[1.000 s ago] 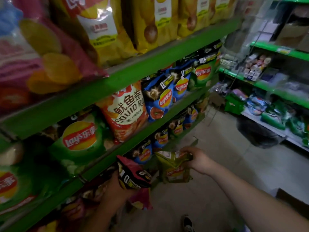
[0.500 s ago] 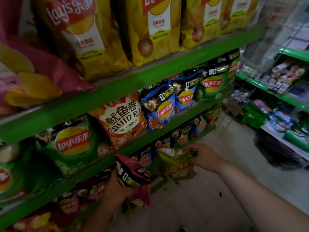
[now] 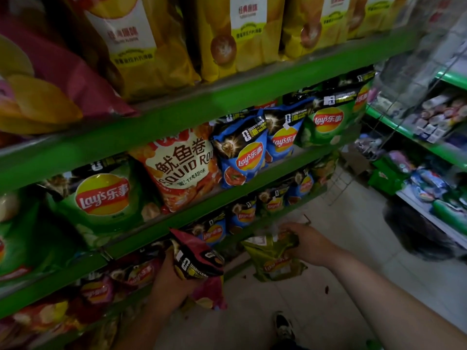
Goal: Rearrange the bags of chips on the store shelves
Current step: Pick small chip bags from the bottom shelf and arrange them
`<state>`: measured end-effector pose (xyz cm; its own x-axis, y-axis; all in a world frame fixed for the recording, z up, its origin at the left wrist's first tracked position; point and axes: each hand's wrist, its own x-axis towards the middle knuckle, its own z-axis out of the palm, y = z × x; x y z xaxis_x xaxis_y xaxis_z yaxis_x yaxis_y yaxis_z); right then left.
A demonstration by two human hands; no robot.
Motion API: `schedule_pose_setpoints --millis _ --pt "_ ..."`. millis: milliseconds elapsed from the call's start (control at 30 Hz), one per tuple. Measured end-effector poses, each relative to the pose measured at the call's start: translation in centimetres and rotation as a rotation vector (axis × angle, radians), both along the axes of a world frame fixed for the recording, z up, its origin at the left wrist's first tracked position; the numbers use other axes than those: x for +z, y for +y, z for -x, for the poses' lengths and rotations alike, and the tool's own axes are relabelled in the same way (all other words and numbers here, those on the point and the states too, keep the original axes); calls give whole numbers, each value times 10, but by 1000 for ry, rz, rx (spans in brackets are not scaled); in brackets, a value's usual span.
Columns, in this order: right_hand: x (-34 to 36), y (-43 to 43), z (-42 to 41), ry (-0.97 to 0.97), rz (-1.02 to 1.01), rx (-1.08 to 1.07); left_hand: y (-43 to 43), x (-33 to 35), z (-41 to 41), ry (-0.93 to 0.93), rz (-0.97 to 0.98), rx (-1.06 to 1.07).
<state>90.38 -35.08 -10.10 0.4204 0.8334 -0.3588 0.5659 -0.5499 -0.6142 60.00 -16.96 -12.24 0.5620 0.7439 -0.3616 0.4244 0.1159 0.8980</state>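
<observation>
My left hand (image 3: 168,286) grips a dark red chip bag (image 3: 195,258) by its side, just in front of the low shelf. My right hand (image 3: 307,243) holds an olive-green chip bag (image 3: 273,263) by its top edge, hanging off the shelf front above the floor. Green shelves (image 3: 177,114) on the left carry rows of bags: yellow ones (image 3: 237,36) on top, then green Lay's (image 3: 101,198), an orange squid roll bag (image 3: 184,170) and blue Lay's (image 3: 242,155), with smaller blue bags (image 3: 242,213) on the shelf below.
A tiled aisle floor (image 3: 341,286) runs ahead on the right. Another green shelf unit (image 3: 414,140) with mixed goods stands across the aisle, with a dark bag (image 3: 414,231) on the floor below it. My shoe (image 3: 284,327) shows at the bottom.
My right hand has drawn the olive-green bag down and back from the shelf toward me. The left hand keeps the red bag in about the same place. The view has tilted down.
</observation>
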Motion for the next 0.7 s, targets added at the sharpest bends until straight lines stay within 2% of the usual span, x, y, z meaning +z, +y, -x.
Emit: schedule_pose_setpoints --millis 233,333,433,567,700 --pt "10 12 -50 47 53 134 -15 -8 -28 63 11 87" --pt "40 18 -68 113 12 171 -21 -4 -38 138 -82 99" --pt "80 26 -86 105 -30 201 -20 9 -51 28 34 106" --pt "134 43 -89 109 -216 178 -12 33 -58 -89 61 106" --pt "167 60 -67 272 -442 158 -3 59 -42 -94 -54 144"
